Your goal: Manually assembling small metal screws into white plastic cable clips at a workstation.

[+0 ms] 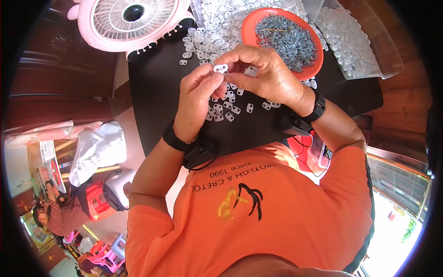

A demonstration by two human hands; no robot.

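A small white plastic piece with two dark holes is held up above the dark table. My left hand pinches it from below between thumb and fingers. At its upper and right edges, the index finger and thumb of my right hand close around the same piece. Whether the right fingertips also hold something smaller, I cannot make out. Under my hands lie several loose white two-holed pieces. Beyond the right hand stands an orange-red round tray heaped with small grey metal parts.
A large pile of white pieces covers the table's far side. A clear plastic bin of white parts stands far right, a pink fan far left. Dark devices with cables sit at the near table edge. Another person is at the left.
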